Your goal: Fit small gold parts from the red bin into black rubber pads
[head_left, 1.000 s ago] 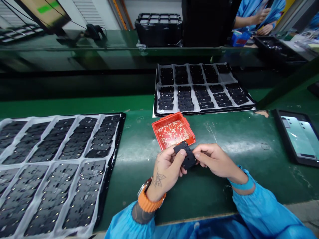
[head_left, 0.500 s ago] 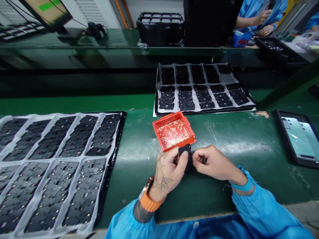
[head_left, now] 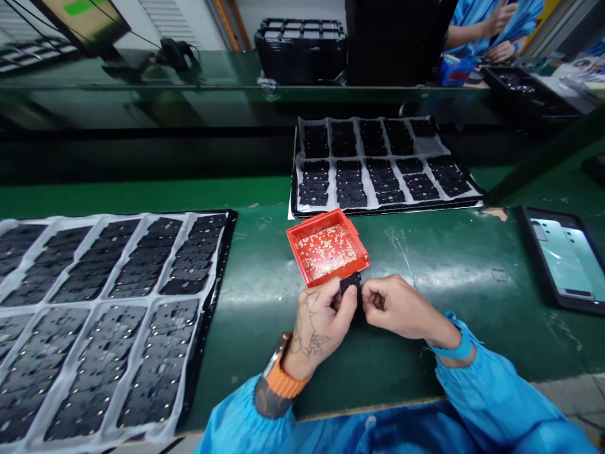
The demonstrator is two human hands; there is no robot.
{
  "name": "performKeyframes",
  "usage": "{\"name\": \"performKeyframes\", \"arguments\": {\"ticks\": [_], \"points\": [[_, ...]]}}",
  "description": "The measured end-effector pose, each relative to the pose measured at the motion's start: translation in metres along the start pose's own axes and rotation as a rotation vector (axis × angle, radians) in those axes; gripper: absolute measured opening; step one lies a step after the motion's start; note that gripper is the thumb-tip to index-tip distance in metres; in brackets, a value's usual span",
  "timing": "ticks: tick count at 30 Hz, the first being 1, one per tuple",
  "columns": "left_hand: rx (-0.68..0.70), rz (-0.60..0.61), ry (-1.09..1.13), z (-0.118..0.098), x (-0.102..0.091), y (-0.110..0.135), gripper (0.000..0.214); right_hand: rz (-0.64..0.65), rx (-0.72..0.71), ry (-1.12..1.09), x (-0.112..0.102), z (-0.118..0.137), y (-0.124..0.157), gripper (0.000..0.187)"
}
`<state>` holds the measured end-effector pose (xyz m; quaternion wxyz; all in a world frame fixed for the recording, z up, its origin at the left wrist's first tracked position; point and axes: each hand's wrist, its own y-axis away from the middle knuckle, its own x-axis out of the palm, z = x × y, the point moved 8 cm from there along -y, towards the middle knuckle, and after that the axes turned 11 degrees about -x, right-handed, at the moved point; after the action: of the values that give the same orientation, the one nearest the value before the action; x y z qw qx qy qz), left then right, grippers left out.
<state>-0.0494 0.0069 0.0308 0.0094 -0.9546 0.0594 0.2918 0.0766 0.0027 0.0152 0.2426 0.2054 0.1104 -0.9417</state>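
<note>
My left hand grips a small flat black plastic part between thumb and fingers, just in front of a red box. Many tiny pale gold pieces lie scattered over the box's floor. At the right edge of the black part, my right hand is closed in a pinch. Whatever sits between those fingertips is too small or too hidden to make out. Both hands hover over the green table, close together, and the lower end of the part is covered by my left thumb.
A large tray of similar black parts in white-lined compartments lies at left. Another such tray stands beyond the red box. At right is a black tray holding pale green panels. A co-worker's hands show at the back right.
My right hand has come slightly left, closer against the black part, which now looks more upright and narrower. The whole view has shifted a little.
</note>
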Motion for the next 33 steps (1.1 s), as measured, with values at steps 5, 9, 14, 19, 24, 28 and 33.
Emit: {"name": "performKeyframes", "arguments": {"ticks": [5, 9, 14, 19, 24, 28, 33], "points": [[0.001, -0.003, -0.004, 0.001, 0.001, 0.001, 0.036, 0.001, -0.023, 0.06, 0.0, 0.002, -0.001, 0.023], [-0.033, 0.01, 0.014, 0.004, 0.001, 0.0, 0.035, -0.001, -0.042, 0.081, 0.0, 0.004, -0.001, 0.021], [-0.08, 0.035, 0.057, 0.009, 0.001, -0.002, 0.035, -0.079, -0.038, -0.111, -0.007, 0.003, 0.0, 0.01], [-0.025, 0.089, 0.06, 0.006, 0.006, -0.001, 0.035, -0.203, 0.018, -0.289, -0.018, -0.003, 0.002, 0.017], [0.116, 0.056, 0.016, -0.008, 0.004, 0.0, 0.032, -0.193, 0.039, -0.32, -0.016, -0.007, 0.002, 0.019], [0.207, 0.048, -0.046, -0.019, 0.004, 0.003, 0.028, -0.18, 0.05, -0.284, -0.014, -0.011, 0.003, 0.019], [0.275, 0.058, -0.059, -0.027, 0.006, 0.006, 0.028, -0.156, 0.031, -0.187, -0.014, -0.011, 0.005, 0.019]]}}
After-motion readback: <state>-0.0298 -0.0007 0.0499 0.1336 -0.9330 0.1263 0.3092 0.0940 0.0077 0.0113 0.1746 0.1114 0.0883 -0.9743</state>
